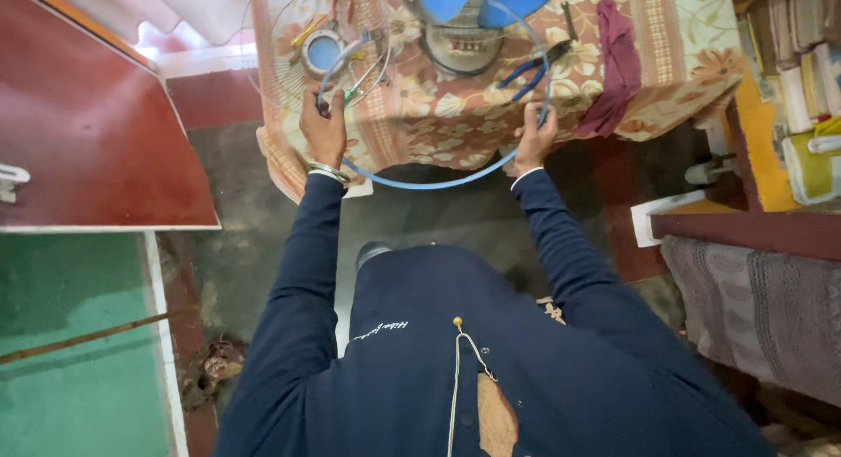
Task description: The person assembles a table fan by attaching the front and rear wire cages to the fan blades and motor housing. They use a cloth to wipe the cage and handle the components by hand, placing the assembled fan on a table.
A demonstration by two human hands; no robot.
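My left hand (322, 128) grips the left side of a round blue fan guard rim (438, 182), and my right hand (534, 134) grips its right side. The rim hangs partly over the near edge of a table covered with a floral cloth (438, 115). Inside the ring stands a fan with blue blades (477, 1) and a grey motor body (462, 47). A wire grille with a blue centre cap (323, 51) lies on the cloth just beyond my left hand. Blue-handled pliers (536, 71) lie close to my right hand. Both arms wear dark blue sleeves.
A maroon cloth (618, 67) drapes over the table at the right. A red board (88, 133) sits at the left, green floor (79, 352) below it. A yellow shelf with stacked items (802, 80) and a grey woven mat (762, 308) stand at the right.
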